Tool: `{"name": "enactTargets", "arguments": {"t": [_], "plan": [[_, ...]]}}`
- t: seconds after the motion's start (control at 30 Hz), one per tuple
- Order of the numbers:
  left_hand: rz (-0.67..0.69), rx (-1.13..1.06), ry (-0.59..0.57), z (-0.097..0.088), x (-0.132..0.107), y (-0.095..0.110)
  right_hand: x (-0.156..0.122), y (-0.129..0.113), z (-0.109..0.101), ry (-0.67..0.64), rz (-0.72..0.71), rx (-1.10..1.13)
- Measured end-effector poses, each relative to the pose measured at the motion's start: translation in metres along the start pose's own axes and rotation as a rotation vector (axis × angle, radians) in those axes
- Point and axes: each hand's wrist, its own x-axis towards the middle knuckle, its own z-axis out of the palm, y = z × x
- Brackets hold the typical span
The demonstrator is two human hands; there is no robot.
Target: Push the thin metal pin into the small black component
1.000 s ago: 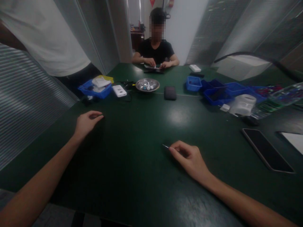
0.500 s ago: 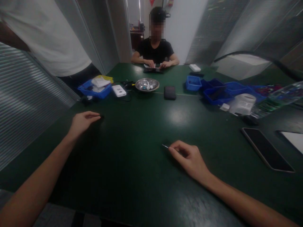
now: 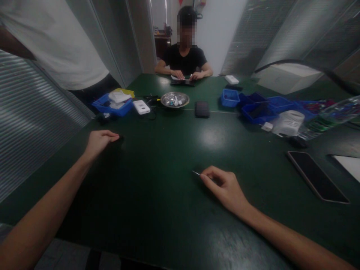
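My right hand [image 3: 223, 187] rests low over the green table [image 3: 157, 161], thumb and fingers closed on a thin metal-tipped tool [image 3: 196, 173]. Its shiny tip points left; most of it is hidden in the hand, so its kind cannot be made out. Farther left, my left hand [image 3: 101, 141] is pinched, thumb against fingers, close to the tabletop. A small dark thing [image 3: 121, 137] shows at those fingertips, too small and dim to name. The two hands are well apart.
Across the table sits a person [image 3: 184, 62]; another in a white shirt [image 3: 64, 41] stands at left. A metal bowl [image 3: 174, 100], black square case [image 3: 202, 109], white power bank [image 3: 141, 107], blue bins [image 3: 230, 98], plastic bottle [image 3: 332, 116] and phone [image 3: 317, 177] lie around.
My left hand has shifted very slightly, its fingers drawn closer together at the pinch. My right hand and its tool look unmoved.
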Motion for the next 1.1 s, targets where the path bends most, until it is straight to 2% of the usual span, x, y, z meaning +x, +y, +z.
{"name": "enactTargets", "arguments": {"t": [0.07, 0.2, 0.3, 0.4, 0.53, 0.6, 0.67, 0.73, 0.9, 1.1], "plan": [[0.096, 0.101, 0.017, 0.001, -0.008, 0.001, 0.0, 0.0, 0.0, 0.002, 0.005, -0.002], [0.381, 0.385, 0.087, 0.004, -0.023, 0.006, 0.0, 0.0, 0.0, 0.001, 0.004, -0.006], [0.526, 0.46, 0.045, 0.015, -0.034, 0.018, 0.0, -0.001, -0.001, -0.004, -0.005, -0.013], [0.724, 0.398, -0.082, 0.045, -0.059, 0.046, -0.001, -0.001, -0.002, -0.028, -0.027, -0.018], [1.067, 0.265, -0.329, 0.101, -0.113, 0.1, 0.0, 0.0, -0.001, -0.045, -0.047, -0.035], [1.148, 0.16, -0.431, 0.125, -0.139, 0.124, 0.001, -0.001, -0.002, -0.052, -0.054, -0.048], [1.111, 0.036, -0.508, 0.141, -0.157, 0.141, 0.002, -0.001, -0.004, -0.071, -0.069, -0.061], [0.998, -0.059, -0.562, 0.149, -0.165, 0.148, 0.004, -0.001, -0.008, -0.099, -0.087, -0.072], [0.76, -0.136, -0.593, 0.146, -0.164, 0.15, 0.005, -0.001, -0.016, -0.179, -0.121, -0.089], [0.697, -0.165, -0.613, 0.145, -0.165, 0.152, 0.005, -0.001, -0.01, -0.185, -0.173, -0.125]]}}
